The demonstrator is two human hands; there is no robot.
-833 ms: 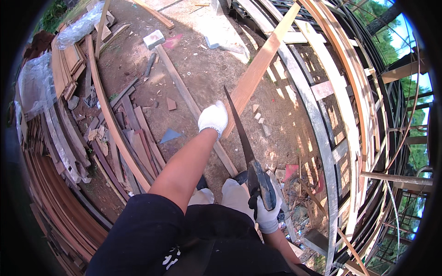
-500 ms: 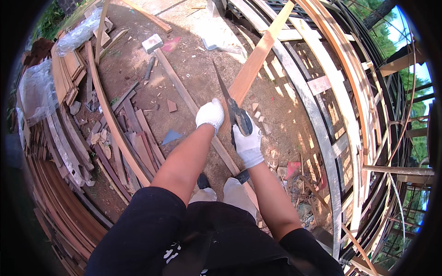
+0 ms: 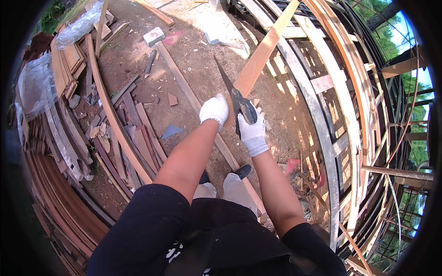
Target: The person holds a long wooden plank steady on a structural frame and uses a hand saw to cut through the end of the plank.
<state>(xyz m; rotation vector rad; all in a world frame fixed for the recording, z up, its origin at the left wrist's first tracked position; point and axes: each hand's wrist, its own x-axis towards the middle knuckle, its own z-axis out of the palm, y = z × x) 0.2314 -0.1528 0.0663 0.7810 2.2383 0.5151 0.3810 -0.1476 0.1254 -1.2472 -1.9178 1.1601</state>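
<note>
My left hand [image 3: 214, 110], in a white glove, is closed around the near end of a long brown plank [image 3: 260, 62]. The plank slants away to the upper right, its far part over the wooden frame. In my gloved right hand [image 3: 252, 137] is a handsaw [image 3: 244, 106], gripped by its dark handle. Its narrow blade points away and slightly left, lying close beside the plank's near part. Whether the teeth touch the wood I cannot tell.
A long thin board [image 3: 178, 76] lies on the dirt between my feet, near a pale block [image 3: 154, 37]. Stacked planks and scraps [image 3: 64, 198] fill the left side, partly under clear plastic [image 3: 39, 87]. A large slatted wooden frame [image 3: 317, 115] stands along the right.
Both hands, with the plank and the saw, have shifted slightly to the right and away. My grips look the same.
</note>
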